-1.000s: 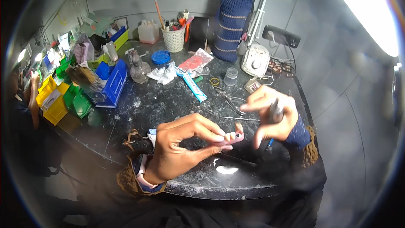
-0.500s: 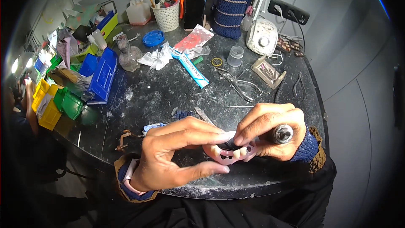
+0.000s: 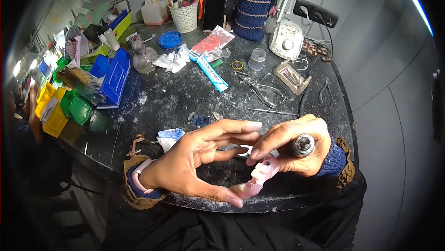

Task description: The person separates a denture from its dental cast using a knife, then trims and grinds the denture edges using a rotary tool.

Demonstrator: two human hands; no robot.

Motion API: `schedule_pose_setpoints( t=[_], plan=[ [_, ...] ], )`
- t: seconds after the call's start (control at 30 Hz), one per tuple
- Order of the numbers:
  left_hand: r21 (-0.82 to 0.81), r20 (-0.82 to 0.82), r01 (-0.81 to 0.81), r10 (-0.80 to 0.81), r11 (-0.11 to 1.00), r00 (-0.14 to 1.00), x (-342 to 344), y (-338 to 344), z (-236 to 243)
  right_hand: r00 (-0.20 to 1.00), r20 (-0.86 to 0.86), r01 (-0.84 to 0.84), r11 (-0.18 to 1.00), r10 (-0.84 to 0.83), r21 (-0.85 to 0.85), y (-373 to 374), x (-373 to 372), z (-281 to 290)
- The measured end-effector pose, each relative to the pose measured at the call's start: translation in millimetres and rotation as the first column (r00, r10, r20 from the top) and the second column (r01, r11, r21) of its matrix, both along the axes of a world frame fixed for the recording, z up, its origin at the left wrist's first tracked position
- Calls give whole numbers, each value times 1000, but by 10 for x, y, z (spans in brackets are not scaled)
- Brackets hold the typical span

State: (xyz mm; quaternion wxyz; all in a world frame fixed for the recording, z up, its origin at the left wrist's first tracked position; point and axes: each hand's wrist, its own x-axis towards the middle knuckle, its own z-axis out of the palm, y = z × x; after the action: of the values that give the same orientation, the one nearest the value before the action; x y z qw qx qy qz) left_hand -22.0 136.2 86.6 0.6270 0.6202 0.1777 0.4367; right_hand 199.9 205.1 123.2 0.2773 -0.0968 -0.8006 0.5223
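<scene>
A pink denture base (image 3: pixel 260 176) with several pale teeth hangs tilted over the near table edge. My left hand (image 3: pixel 199 158) has its fingers spread and its thumb tip touching the denture's lower left end. A gap lies between that thumb and the fingers above. My right hand (image 3: pixel 296 144) is closed around a dark, metal-ended rotary handpiece (image 3: pixel 304 145), whose rear end faces up. Its fingertips also steady the denture's right end. The handpiece's working tip is mostly hidden behind my fingers.
Beyond my hands lie pliers (image 3: pixel 260 91), a thin metal tool (image 3: pixel 273 112), a blue paper packet (image 3: pixel 208 72) and a clear cup (image 3: pixel 257 60). A white control unit (image 3: pixel 286 40) stands far right. Coloured bins (image 3: pixel 113 81) crowd the left. A blue-and-white cloth (image 3: pixel 170 137) lies near my left wrist.
The denture has turned, from teeth facing me to a slant rising rightward. My left fingers have come off its top and spread; my right hand has shifted slightly left with the handpiece.
</scene>
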Motion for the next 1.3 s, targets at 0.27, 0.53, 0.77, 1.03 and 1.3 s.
schedule_pose_setpoints(
  t=[0.27, 0.53, 0.77, 1.03, 1.3],
  plan=[
    [-116, 46, -165, 171, 979, 984, 151, -272, 160, 979, -49, 202, 927, -197, 317, -119, -36, 135],
    [512, -707, -326, 605, 795, 365, 108, -763, -404, 539, -329, 726, 626, -775, -285, -604, 435, 365],
    [290, 109, 8, -41, 957, 993, 1395, -1054, -341, 677, -715, 190, 980, -175, -59, -1846, 434, -362],
    [413, 232, 290, -407, 863, 883, 2169, -1703, -1361, 704, -705, -135, 991, 84, -17, -2390, 636, -846],
    [68, -17, 151, -150, 986, 989, 1571, -1574, -1279, 685, -574, 330, 894, -448, -304, -2349, 403, -898]
  ],
)
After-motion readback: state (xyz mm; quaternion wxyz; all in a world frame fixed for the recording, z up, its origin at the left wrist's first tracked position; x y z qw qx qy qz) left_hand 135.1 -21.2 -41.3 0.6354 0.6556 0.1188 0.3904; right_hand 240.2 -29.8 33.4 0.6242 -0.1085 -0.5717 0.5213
